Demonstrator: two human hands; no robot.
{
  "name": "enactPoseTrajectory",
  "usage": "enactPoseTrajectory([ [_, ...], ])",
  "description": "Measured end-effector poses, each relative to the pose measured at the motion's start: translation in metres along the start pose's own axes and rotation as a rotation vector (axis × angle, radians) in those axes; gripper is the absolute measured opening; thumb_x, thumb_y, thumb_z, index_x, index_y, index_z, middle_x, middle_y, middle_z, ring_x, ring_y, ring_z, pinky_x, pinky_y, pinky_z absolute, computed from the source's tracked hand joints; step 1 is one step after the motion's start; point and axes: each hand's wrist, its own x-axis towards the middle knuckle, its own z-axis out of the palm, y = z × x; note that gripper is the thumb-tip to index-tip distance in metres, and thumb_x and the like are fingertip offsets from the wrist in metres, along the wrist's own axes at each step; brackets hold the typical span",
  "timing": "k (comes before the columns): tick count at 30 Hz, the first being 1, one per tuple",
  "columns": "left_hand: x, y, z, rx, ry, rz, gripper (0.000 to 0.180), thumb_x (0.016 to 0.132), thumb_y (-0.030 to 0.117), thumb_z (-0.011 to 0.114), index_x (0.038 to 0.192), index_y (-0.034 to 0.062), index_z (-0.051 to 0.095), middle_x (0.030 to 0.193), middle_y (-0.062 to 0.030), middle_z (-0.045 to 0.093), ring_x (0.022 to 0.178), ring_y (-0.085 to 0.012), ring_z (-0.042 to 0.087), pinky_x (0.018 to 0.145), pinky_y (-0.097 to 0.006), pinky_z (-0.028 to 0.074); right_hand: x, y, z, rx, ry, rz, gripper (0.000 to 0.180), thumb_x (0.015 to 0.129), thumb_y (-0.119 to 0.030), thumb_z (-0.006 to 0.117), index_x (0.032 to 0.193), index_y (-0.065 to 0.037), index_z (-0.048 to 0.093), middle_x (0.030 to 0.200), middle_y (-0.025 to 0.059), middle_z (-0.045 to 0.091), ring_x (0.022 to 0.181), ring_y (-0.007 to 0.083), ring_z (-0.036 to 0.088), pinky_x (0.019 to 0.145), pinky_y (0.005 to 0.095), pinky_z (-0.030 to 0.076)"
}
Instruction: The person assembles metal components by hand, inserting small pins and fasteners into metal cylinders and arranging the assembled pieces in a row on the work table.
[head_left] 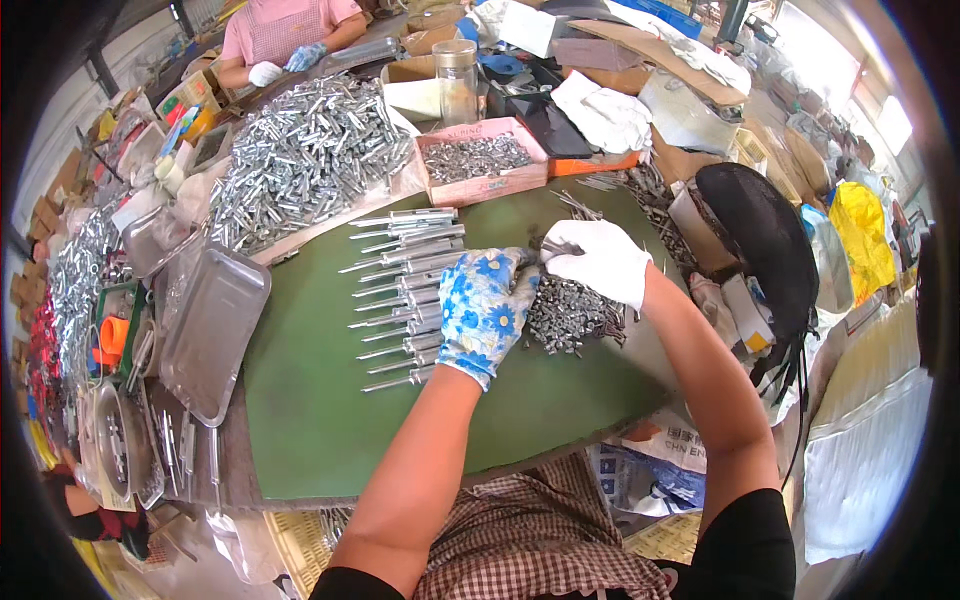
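My left hand [486, 308], in a blue floral glove, and my right hand [600, 262], in a white glove, meet over the green work mat [320, 420]. The fingers of both are closed together, and whatever is pinched there is too small and covered to name. Under and beside my right hand lies a heap of small metal pieces [575, 318]. Left of my left hand, metal sleeves with thin pins [405, 290] lie side by side in a column, pins pointing left. A few loose pins [578, 207] rest beyond my right hand.
A big pile of metal sleeves [310, 150] stands at the back left, beside a pink box [483, 160] of small parts. A metal tray [215, 335] borders the mat's left side. A black bag [760, 240] sits at right. Across the table is another person's gloved hand [305, 57].
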Motion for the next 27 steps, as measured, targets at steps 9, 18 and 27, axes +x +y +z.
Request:
enactPoseTrajectory([
  [9,-0.002,0.006,0.010,-0.038,-0.053,0.115,0.016,0.081,0.017,0.070,0.095,0.0082,0.066,0.090,-0.0113,0.064,0.089,-0.0332,0.059,0.079,-0.044,0.046,-0.033,0.013,0.020,0.387,0.149,0.120,0.016,0.085,-0.009,0.066,0.099,-0.002,0.063,0.086,-0.0004,0.060,0.077,0.0071,0.052,0.069,0.0251,0.045],
  [18,-0.008,0.007,0.011,0.111,-0.210,0.063,0.023,0.084,0.027,0.063,0.096,0.0073,0.066,0.093,-0.0120,0.065,0.099,-0.0312,0.057,0.087,-0.048,0.042,-0.036,0.013,0.028,0.073,0.224,-0.007,0.021,0.084,-0.014,0.060,0.104,-0.009,0.064,0.092,0.0097,0.065,0.084,0.0232,0.063,0.079,0.0336,0.050],
  [27,-0.005,0.016,0.004,0.218,-0.189,0.114,0.021,0.079,0.024,0.068,0.093,0.0085,0.068,0.089,-0.0116,0.064,0.095,-0.0325,0.057,0.085,-0.046,0.042,-0.036,0.010,0.027,0.139,0.217,0.052,0.023,0.082,-0.017,0.063,0.103,-0.008,0.064,0.094,0.0116,0.066,0.085,0.0250,0.064,0.079,0.0343,0.050],
])
